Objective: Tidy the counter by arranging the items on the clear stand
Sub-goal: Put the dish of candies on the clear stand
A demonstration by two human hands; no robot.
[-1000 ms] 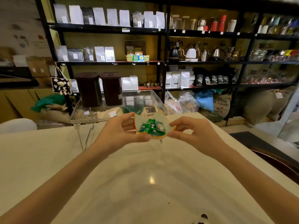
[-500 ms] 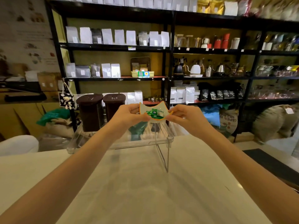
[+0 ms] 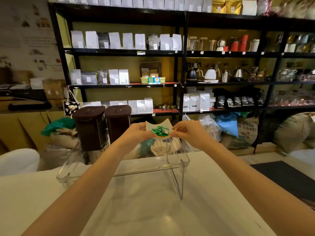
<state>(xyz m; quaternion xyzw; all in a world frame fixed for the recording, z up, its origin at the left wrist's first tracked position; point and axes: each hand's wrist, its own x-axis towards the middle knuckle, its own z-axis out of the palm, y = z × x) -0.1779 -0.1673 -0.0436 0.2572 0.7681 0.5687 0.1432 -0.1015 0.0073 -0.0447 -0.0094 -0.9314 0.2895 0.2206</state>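
Observation:
A small cat-shaped dish [image 3: 159, 126] with an orange rim holds green wrapped candies [image 3: 160, 130]. My left hand [image 3: 138, 132] grips its left side and my right hand [image 3: 189, 132] pinches its right edge. Both arms are stretched out, holding the dish just above the far part of the clear stand [image 3: 177, 165], which stands on the white counter [image 3: 153, 210]. I cannot tell whether the dish touches the stand's top tray.
Two brown lidded bins [image 3: 102, 126] stand behind the stand's left part. Black shelves [image 3: 182, 53] with white bags, kettles and jars fill the background. Sacks and plastic bags lie on the floor beyond the counter. A dark mat [image 3: 286, 176] is at right.
My hands carried the dish away from me, from above the near counter to over the stand's far side. The view tilted up and the stand came fully into sight.

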